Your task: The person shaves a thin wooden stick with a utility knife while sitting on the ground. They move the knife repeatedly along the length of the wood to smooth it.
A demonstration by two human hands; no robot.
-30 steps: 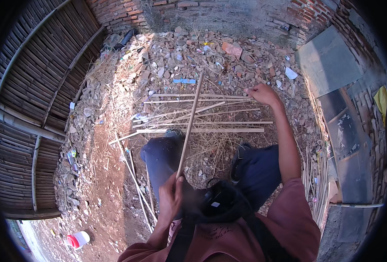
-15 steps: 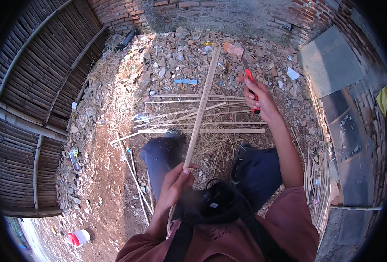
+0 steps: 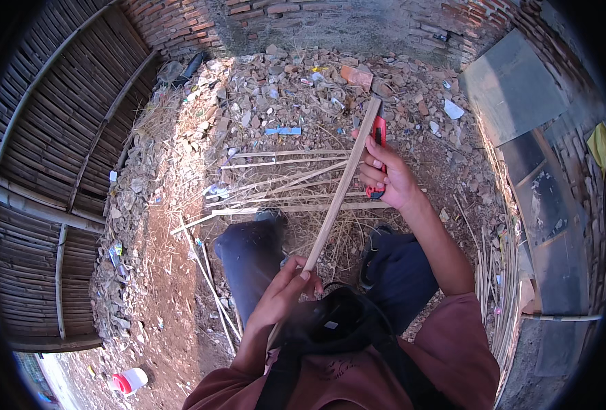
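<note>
A long, flat bamboo strip (image 3: 341,193) slants up and to the right in front of me. My left hand (image 3: 284,292) is closed around its lower part, near my body. In my right hand (image 3: 390,176) is a red and black utility knife (image 3: 379,131), with the fingers wrapped round its handle. The knife lies alongside the upper part of the strip, its tip end pointing away from me. Fingers of the right hand reach to the strip's edge; whether the blade touches the strip I cannot tell. Several thinner bamboo strips (image 3: 282,162) lie across the ground beyond my knees.
Rubble and dry straw cover the ground (image 3: 159,273). A woven bamboo wall (image 3: 50,89) stands left, a brick wall (image 3: 303,24) at the back. Boards (image 3: 515,89) lean at the right. A red and white container (image 3: 130,380) lies at lower left. More strips (image 3: 210,287) lie beside my left leg.
The strip's far end has swung right and nearer to me. My right hand has brought the knife left and down, from apart to beside the strip.
</note>
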